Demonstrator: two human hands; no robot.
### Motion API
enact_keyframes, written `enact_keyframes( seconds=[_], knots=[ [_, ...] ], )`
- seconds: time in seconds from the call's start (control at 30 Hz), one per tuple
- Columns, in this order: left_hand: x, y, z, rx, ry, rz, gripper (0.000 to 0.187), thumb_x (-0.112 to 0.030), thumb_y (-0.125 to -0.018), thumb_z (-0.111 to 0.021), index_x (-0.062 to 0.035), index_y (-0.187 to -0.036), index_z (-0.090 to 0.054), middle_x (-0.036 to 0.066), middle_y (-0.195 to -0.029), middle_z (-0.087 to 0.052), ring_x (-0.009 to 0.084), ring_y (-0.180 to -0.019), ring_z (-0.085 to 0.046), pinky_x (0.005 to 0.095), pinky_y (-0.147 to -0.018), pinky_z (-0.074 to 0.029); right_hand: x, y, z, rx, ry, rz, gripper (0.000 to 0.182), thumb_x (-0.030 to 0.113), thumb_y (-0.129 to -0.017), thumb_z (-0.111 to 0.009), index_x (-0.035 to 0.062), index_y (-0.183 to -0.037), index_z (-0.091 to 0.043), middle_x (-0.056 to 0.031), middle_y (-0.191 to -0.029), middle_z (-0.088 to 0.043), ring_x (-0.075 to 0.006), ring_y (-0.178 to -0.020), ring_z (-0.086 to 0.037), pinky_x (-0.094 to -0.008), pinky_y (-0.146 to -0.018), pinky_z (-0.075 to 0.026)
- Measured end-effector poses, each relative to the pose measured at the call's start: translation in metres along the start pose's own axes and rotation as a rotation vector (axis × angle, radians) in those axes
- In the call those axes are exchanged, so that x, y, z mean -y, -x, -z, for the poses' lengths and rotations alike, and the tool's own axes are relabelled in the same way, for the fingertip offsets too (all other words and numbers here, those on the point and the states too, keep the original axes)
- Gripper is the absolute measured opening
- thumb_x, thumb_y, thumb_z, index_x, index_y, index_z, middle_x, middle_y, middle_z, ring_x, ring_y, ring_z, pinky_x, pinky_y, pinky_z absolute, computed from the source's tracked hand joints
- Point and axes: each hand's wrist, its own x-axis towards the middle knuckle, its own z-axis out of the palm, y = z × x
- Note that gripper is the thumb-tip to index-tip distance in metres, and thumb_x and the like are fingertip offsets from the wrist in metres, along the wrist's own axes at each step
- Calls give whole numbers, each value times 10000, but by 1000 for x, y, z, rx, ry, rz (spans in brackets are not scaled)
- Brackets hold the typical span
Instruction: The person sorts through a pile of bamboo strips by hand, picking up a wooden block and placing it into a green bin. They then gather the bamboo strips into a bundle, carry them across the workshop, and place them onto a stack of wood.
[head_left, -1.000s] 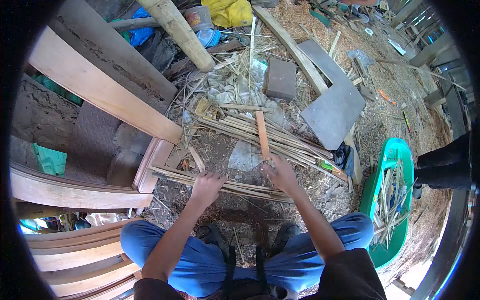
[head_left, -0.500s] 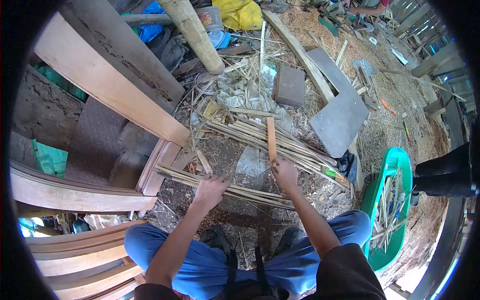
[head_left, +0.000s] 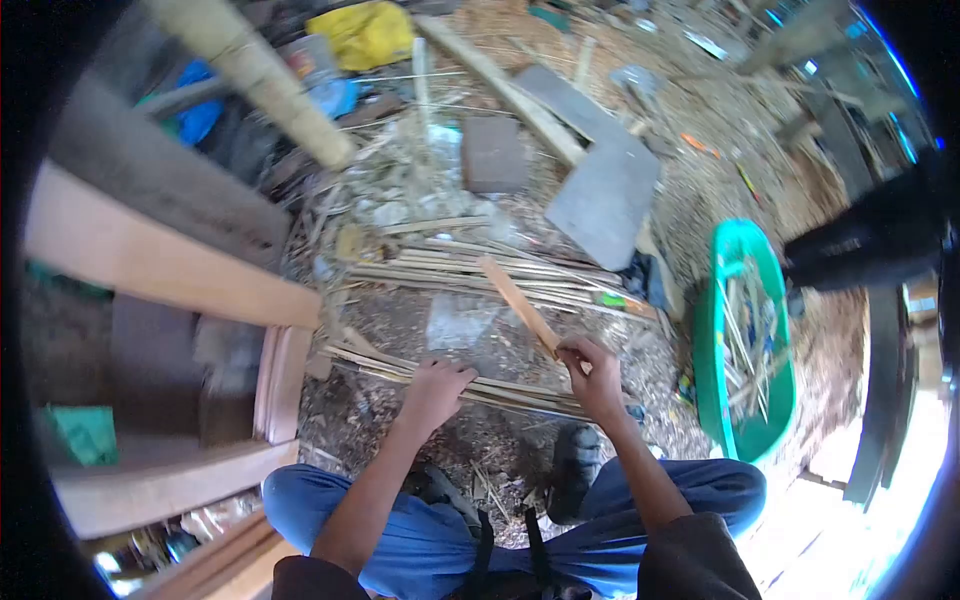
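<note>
My left hand [head_left: 438,390] is closed round a bundle of thin wooden strips [head_left: 510,396] that lies crosswise low over the ground, in front of my knees. Pinched at its near end by my right hand [head_left: 590,372] is a flat reddish-brown wooden piece [head_left: 515,300], which slants up and to the left. Its far end overlaps a second pile of pale strips [head_left: 430,270] on the ground. Between the two bundles lies a clear plastic scrap [head_left: 458,320].
A green tub [head_left: 708,350] with sticks stands at the right, beside a dark object [head_left: 870,240]. Wooden frames [head_left: 170,250] fill the left. Farther off are a grey board [head_left: 605,200], a brown block [head_left: 494,155], a long plank [head_left: 510,95] and a thick pole [head_left: 260,80].
The view has turned and shifted, so the surroundings appear farther left. The flat piece in my right hand has tilted from nearly upright in view to a leftward slant. My left hand stays on the bundle.
</note>
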Motion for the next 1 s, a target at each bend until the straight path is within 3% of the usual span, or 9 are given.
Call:
enact_keyframes(
  seconds=[0.23, 0.5, 0.7, 0.73, 0.77, 0.83, 0.87, 0.9, 1.0],
  knots=[
    [-61, -34, -2, 63, -80, -294, 462, -117, -690, -835, -178, -1131, -712, 15, -1042, -691, 219, -1065, -645, 396, -978, -456, -34, 62, 72, -257, -92, -132, 100, -18, -909, -707, -29, -1008, -711, -135, -978, -707, -210, -900, -731, -307, -802, -588],
    [-153, -72, -16, 14, -141, -304, 384, -85, -674, -831, -161, -1034, -724, 35, -1002, -685, 247, -1046, -648, 398, -950, -462, -109, 63, 147, -437, -141, -73, 100, -31, -871, -704, -33, -970, -712, -138, -892, -692, -217, -761, -710, -330, -699, -548],
    [-204, -123, -30, 57, -194, -384, 407, -34, -673, -798, -144, -1057, -714, 56, -961, -677, 264, -1001, -655, 412, -907, -465, -165, 108, 204, -851, 2, -190, 73, -61, -871, -693, -29, -936, -699, -115, -853, -681, -206, -688, -675, -323, -684, -534],
    [-211, -127, -34, 84, -198, -409, 407, -34, -673, -798, -144, -1057, -714, 56, -961, -677, 264, -1001, -655, 412, -907, -465, -180, 123, 210, -780, 3, -316, 312, -66, -886, -677, -11, -1193, -665, -184, -1080, -677, -253, -898, -716, -329, -740, -553],
    [-216, -132, -36, 82, -205, -400, 407, -14, -677, -784, -137, -1057, -710, 62, -962, -675, 266, -997, -655, 414, -898, -464, -194, 129, 209, -795, 3, -339, 312, -66, -886, -677, -11, -1193, -665, -184, -1080, -677, -253, -898, -716, -329, -740, -553],
    [-227, -140, -41, 87, -209, -394, 406, 5, -680, -771, -130, -1058, -706, 67, -963, -674, 269, -993, -655, 417, -890, -463, -216, 133, 202, -1041, 73, -300, 629, -104, -893, -645, 27, -1481, -465, -266, -1372, -536, -335, -1183, -654, -348, -791, -573],
    [-231, -144, -42, 78, -199, -407, 405, 18, -681, -763, -125, -1055, -705, 67, -956, -671, 270, -987, -654, 417, -881, -463, -224, 141, 201, -917, 20, -344, 795, 10, -924, -660, 60, -1604, -253, -287, -1533, -361, -439, -1425, -434, -469, -984, -526],
    [-235, -146, -45, 65, -189, -418, 403, 30, -683, -755, -121, -1053, -703, 67, -949, -668, 271, -980, -654, 418, -873, -463, -224, 147, 201, -914, 22, -350, 795, 10, -924, -660, 60, -1604, -253, -287, -1533, -361, -439, -1425, -434, -469, -984, -526],
    [-236, -146, -51, 52, -184, -428, 397, 34, -693, -750, -117, -1057, -704, 64, -931, -660, 277, -969, -649, 422, -861, -462, -241, 158, 195, -543, 566, -512, 764, 334, -936, -667, 63, -1569, -334, -265, -1488, -434, -435, -1437, -358, -600, -1200, -213]
  ],
)
